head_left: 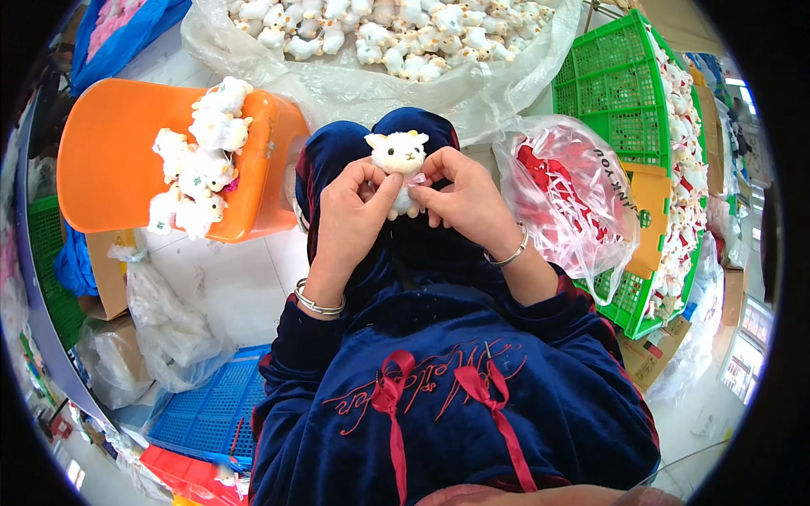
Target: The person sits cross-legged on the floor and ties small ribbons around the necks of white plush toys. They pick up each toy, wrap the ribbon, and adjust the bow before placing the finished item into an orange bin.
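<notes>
A small white plush sheep (398,154) with yellowish horns and a pink bow (414,180) at its neck is held upright above my knees. My left hand (359,202) grips it from the left, thumb pressed to its chest near the bow. On the other side my right hand (464,192) has its fingers closed at the bow and the sheep's side. Part of the plush body is hidden behind my fingers. On an orange plastic stool (110,160) to my left lie several more white plush sheep (202,173) in a cluster.
Beyond my knees a large clear plastic sack (329,80) holds many white plush toys (405,34). At right are a plastic bag (582,185) of red and pink ribbon pieces and a green crate (612,93) beside more toys. Blue crates (202,405) stand at lower left.
</notes>
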Demonstrator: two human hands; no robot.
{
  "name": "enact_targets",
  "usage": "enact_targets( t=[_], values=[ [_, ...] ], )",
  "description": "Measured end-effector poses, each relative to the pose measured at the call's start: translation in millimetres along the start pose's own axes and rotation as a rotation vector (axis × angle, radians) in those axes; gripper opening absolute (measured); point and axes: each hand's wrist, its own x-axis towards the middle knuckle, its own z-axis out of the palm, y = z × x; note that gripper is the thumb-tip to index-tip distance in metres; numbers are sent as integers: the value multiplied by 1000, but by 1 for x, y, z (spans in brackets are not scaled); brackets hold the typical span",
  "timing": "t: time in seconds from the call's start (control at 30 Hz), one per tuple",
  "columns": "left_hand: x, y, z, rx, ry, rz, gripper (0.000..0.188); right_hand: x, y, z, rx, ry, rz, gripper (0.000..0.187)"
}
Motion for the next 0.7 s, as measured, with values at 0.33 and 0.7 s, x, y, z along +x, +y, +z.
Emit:
enact_targets(
  t=[0.33, 0.7],
  values=[
    [-16, -6, 2, -99, -14, 134, 10, -13, 7, -1, 188, -103, 97, 17],
    [-20, -16, 4, -390, 25, 6, 13, -3, 26, 13, 191, -19, -87, 16]
  ],
)
